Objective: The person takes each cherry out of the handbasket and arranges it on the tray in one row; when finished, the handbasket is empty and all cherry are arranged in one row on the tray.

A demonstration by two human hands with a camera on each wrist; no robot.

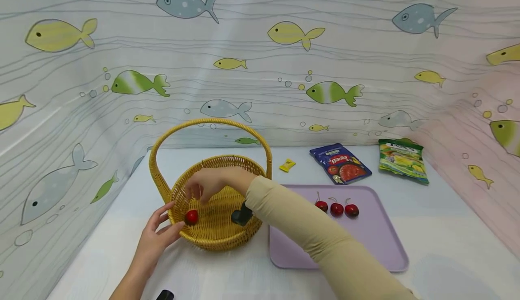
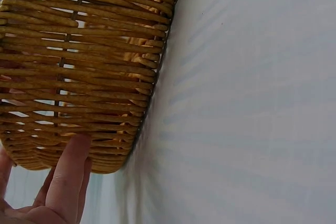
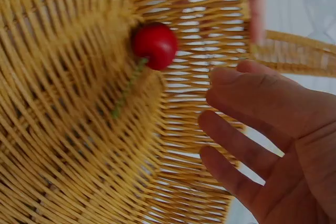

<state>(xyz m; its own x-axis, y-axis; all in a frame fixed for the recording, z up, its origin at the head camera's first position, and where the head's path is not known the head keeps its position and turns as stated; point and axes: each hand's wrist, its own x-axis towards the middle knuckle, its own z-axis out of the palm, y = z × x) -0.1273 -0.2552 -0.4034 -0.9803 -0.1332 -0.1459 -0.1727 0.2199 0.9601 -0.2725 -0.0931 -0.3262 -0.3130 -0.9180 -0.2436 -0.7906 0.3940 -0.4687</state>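
Observation:
In the head view, a yellow wicker basket with a tall hoop handle stands left of centre. My left hand rests against its left front side, thumb and fingertips on the rim. From the left wrist, its fingers lie fairly straight along the woven outer wall. Over the basket's inside hovers my right hand, holding nothing, its fingers loosely bent and apart. A red cherry with a green stem lies on the basket floor, near the wall, apart from the right fingertips.
Right of the basket, a lilac tray bears three cherries in a row, partly behind the right sleeve. Farther back lie a small yellow packet, a blue Barilla pouch and a green bag.

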